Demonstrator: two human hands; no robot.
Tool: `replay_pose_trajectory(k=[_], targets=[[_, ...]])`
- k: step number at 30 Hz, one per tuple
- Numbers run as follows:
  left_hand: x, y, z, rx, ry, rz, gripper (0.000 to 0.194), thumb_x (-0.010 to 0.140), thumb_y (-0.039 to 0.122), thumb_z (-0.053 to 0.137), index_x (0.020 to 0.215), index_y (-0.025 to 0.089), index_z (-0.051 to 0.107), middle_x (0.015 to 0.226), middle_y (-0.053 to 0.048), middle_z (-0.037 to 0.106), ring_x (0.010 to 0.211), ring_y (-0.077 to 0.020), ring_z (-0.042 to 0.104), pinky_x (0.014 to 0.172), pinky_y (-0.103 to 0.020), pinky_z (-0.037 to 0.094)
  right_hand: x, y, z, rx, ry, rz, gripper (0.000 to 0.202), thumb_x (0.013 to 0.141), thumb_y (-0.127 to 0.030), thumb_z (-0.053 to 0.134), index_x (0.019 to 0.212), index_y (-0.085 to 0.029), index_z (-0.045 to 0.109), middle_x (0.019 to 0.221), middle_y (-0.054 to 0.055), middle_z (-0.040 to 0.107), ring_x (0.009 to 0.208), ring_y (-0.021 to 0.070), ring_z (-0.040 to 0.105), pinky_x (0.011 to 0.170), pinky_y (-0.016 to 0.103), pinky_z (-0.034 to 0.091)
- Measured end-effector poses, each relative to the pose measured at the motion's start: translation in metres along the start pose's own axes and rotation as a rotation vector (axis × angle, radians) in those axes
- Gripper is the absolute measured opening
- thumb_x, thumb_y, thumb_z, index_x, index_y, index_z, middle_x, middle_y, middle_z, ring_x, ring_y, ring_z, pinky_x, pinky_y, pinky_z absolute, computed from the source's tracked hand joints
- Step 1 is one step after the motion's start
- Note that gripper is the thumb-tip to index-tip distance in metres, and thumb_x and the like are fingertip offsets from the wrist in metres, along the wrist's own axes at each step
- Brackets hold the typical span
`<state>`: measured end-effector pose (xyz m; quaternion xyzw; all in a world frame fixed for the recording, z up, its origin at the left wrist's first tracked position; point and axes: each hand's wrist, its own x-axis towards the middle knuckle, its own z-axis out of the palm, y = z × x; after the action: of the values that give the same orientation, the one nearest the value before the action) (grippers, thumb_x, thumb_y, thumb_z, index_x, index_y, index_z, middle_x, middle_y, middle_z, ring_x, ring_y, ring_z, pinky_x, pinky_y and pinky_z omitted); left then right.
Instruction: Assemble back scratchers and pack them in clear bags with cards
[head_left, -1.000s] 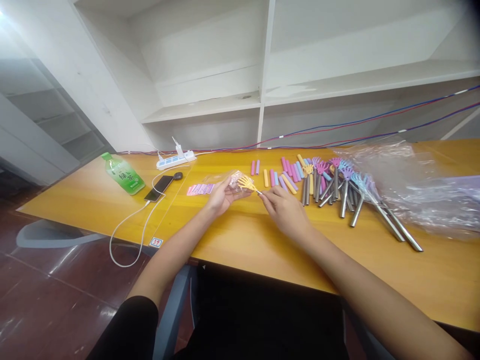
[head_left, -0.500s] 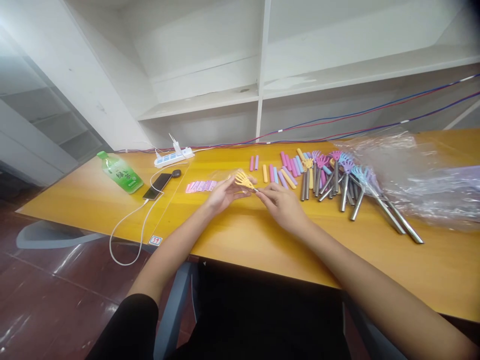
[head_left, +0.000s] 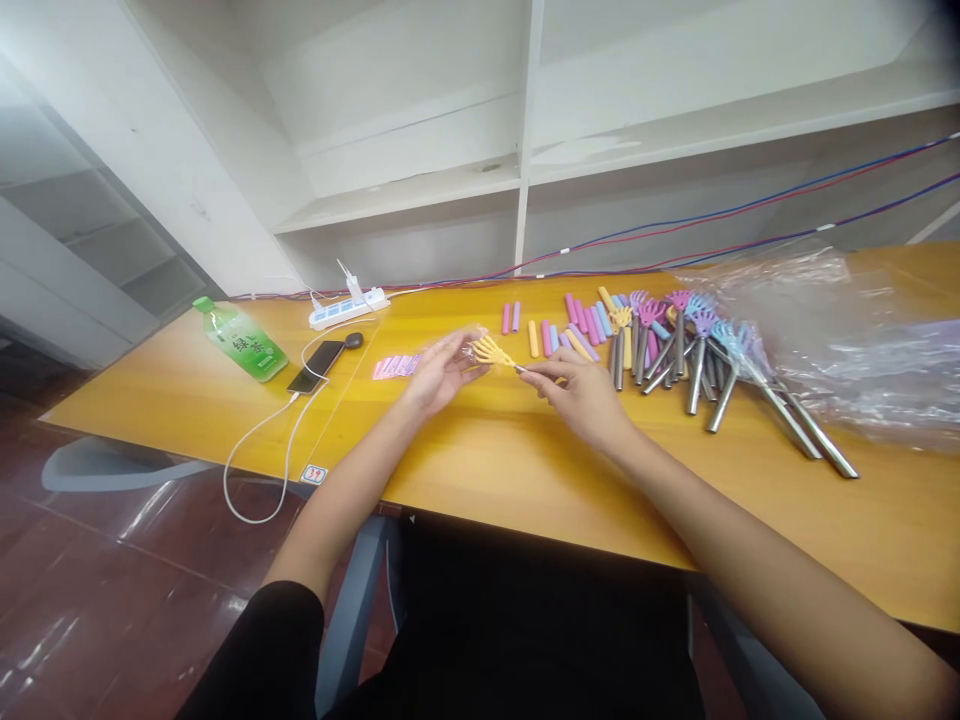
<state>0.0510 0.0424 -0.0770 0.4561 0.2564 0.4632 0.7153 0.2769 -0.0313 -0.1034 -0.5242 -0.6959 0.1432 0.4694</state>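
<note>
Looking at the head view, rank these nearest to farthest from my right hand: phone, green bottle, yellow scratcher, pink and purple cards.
From your right hand:
1. Yellow scratcher: held in its fingertips.
2. Pink and purple cards: off to its left.
3. Phone: farther left.
4. Green bottle: leftmost, beyond the phone.

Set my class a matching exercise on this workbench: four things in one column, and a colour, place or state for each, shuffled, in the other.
Things:
1. Yellow claw
2. Bottle
3. Phone
4. Power strip

Descriptions:
A. White, with plugs in it
B. Held at its thin end by the right hand
C. Dark, joined to a white cable
D. Green, with a green cap

Pairs: 1-B, 2-D, 3-C, 4-A
</note>
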Motion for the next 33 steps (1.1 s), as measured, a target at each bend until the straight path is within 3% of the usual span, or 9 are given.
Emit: replay_pose_trajectory(k=[4, 12, 18, 24, 33], targets=[[0.002, -0.001, -0.002, 0.006, -0.019, 0.009, 0.027, 0.089, 0.037, 0.079, 0.105, 0.016, 0.077, 0.121, -0.012, 0.075, 0.117, -0.0263, 0.07, 0.11, -0.049, 0.051, 0.0, -0.001, -0.001, 0.009, 0.017, -0.006, 0.039, 0.096, -0.057, 0.063, 0.095, -0.022, 0.082, 0.083, 0.006, 0.064, 0.076, 0.0193, 0.06, 0.074, 0.035, 0.048], [-0.001, -0.004, -0.001, -0.004, -0.102, -0.01, 0.039, 0.086, 0.037, 0.083, 0.117, 0.015, 0.075, 0.123, -0.014, 0.075, 0.114, -0.0273, 0.073, 0.114, -0.052, 0.049, 0.001, 0.0, 0.001, 0.109, 0.063, 0.021, 0.044, 0.091, -0.063, 0.067, 0.089, -0.022, 0.08, 0.083, 0.007, 0.069, 0.076, 0.0209, 0.064, 0.074, 0.038, 0.054], [-0.004, -0.003, 0.003, 0.017, -0.127, 0.004, 0.042, 0.083, 0.037, 0.086, 0.117, 0.015, 0.074, 0.128, -0.015, 0.073, 0.122, -0.0304, 0.069, 0.116, -0.054, 0.046, 0.0, -0.002, -0.001, 0.181, 0.047, 0.081, 0.048, 0.086, -0.068, 0.07, 0.086, -0.02, 0.077, 0.085, 0.008, 0.073, 0.07, 0.0203, 0.067, 0.065, 0.036, 0.055], [-0.006, -0.006, 0.009, 0.052, -0.115, 0.007, 0.046, 0.079, 0.039, 0.089, 0.113, 0.013, 0.072, 0.118, -0.014, 0.076, 0.114, -0.0288, 0.072, 0.112, -0.054, 0.049, -0.001, -0.007, -0.001, 0.248, 0.033, 0.189, 0.054, 0.078, -0.073, 0.075, 0.084, -0.021, 0.064, 0.071, 0.003, 0.07, 0.057, 0.0175, 0.067, 0.055, 0.03, 0.053], [-0.008, -0.014, 0.014, 0.131, -0.178, -0.005, 0.044, 0.078, 0.044, 0.089, 0.105, 0.012, 0.075, 0.111, -0.014, 0.077, 0.107, -0.0279, 0.074, 0.103, -0.049, 0.056, -0.003, -0.012, 0.0, 0.308, 0.009, 0.253, 0.065, 0.069, -0.082, 0.075, 0.078, -0.023, 0.049, 0.066, 0.003, 0.068, 0.056, 0.0193, 0.068, 0.049, 0.029, 0.054]])
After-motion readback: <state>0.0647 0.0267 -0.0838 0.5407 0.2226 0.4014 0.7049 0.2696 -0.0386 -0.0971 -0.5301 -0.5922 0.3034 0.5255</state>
